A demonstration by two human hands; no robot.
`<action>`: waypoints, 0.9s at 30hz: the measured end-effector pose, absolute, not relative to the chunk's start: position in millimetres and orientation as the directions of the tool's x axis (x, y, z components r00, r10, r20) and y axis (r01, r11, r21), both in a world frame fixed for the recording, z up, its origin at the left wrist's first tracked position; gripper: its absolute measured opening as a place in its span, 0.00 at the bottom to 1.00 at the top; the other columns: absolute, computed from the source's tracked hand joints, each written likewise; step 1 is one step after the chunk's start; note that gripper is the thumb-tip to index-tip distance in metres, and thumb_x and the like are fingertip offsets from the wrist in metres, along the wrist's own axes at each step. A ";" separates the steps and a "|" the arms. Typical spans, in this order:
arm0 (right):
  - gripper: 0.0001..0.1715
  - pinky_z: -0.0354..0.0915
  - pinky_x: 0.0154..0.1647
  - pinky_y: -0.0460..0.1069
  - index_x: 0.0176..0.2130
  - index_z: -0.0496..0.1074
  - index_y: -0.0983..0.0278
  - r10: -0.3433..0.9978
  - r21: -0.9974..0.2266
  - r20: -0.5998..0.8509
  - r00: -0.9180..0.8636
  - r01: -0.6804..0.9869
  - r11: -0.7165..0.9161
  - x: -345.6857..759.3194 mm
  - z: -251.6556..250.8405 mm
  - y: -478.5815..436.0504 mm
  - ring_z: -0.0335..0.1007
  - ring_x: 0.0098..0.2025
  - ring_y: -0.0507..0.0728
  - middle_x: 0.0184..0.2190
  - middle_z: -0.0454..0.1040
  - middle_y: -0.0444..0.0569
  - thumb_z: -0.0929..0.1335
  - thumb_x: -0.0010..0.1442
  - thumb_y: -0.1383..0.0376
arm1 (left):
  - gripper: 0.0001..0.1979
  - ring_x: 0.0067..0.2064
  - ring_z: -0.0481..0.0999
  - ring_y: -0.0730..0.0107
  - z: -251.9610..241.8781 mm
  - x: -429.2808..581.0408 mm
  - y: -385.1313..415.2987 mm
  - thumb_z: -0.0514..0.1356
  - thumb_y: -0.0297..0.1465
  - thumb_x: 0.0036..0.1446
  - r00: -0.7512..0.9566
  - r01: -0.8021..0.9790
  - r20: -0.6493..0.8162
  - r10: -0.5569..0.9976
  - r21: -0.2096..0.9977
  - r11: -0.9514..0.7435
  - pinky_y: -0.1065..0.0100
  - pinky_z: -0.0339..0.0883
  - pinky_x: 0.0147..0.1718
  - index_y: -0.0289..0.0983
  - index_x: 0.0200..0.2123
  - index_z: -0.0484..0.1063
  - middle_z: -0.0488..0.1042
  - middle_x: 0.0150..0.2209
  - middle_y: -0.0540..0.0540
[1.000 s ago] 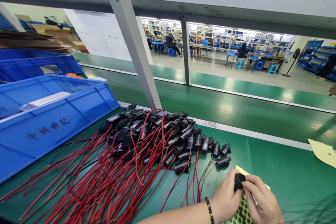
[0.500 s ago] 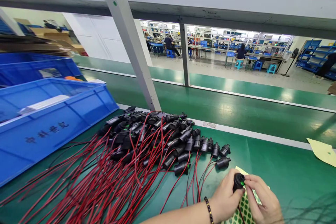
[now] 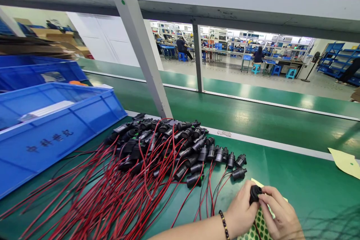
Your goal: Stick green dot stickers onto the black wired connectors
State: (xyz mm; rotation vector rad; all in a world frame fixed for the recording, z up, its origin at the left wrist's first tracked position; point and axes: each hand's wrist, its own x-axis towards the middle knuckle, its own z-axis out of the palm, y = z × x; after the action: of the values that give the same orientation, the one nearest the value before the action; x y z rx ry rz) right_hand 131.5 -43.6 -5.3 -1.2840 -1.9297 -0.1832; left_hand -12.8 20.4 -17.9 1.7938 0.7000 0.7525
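Note:
My left hand (image 3: pixel 244 207), with a beaded bracelet at the wrist, is wrapped round a black cylindrical part with wires (image 3: pixel 254 194). The fingertips of my right hand (image 3: pixel 278 210) pinch at the side of that part, over a spot of green that is mostly hidden. Below both hands lies a pale yellow sheet of green round stickers (image 3: pixel 263 225), partly covered by them. To the left spreads a heap of similar black parts (image 3: pixel 168 138) with long red and black wires (image 3: pixel 112 198).
A blue plastic bin (image 3: pixel 62 131) holding something white stands at the left. A slanted grey post (image 3: pixel 140 45) rises behind the heap. Another pale yellow sheet (image 3: pixel 345 163) lies at the right edge. People sit at benches across the room.
My right fingers have shifted slightly and now cover most of the green spot on the black part. The heap and bins stay where they were.

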 end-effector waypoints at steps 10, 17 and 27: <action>0.09 0.74 0.41 0.46 0.41 0.71 0.62 0.708 -0.486 0.706 0.015 0.738 0.468 128.9 -5.4 -43.5 0.76 0.40 0.55 0.39 0.75 0.51 0.63 0.64 0.71 | 0.11 0.35 0.63 0.67 -10.7 -11.8 21.4 0.57 0.24 0.47 0.614 0.024 0.160 0.773 0.975 -0.221 0.66 0.57 0.35 0.38 0.35 0.60 0.62 0.31 0.52; 0.10 0.75 0.37 0.45 0.42 0.71 0.64 0.663 -0.407 0.744 -0.085 0.729 0.550 134.1 -0.8 -41.6 0.77 0.37 0.54 0.36 0.75 0.52 0.63 0.62 0.73 | 0.07 0.31 0.58 0.69 -12.1 -14.1 23.4 0.55 0.33 0.55 0.616 -0.055 0.202 0.761 0.975 -0.214 0.66 0.55 0.33 0.38 0.33 0.59 0.58 0.29 0.53; 0.11 0.75 0.36 0.46 0.41 0.71 0.64 0.634 -0.343 0.762 -0.131 0.749 0.567 132.1 -0.7 -40.4 0.77 0.36 0.55 0.35 0.76 0.52 0.63 0.60 0.74 | 0.06 0.31 0.57 0.69 -6.6 -15.3 23.3 0.53 0.35 0.57 0.627 -0.081 0.188 0.756 0.981 -0.177 0.67 0.55 0.33 0.38 0.33 0.61 0.58 0.28 0.53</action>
State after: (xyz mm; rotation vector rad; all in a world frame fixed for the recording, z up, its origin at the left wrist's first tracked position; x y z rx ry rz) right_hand 132.1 -40.4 -0.7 -1.1294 -1.8362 -0.1495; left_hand -15.3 23.3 -6.6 1.5832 0.5766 0.8231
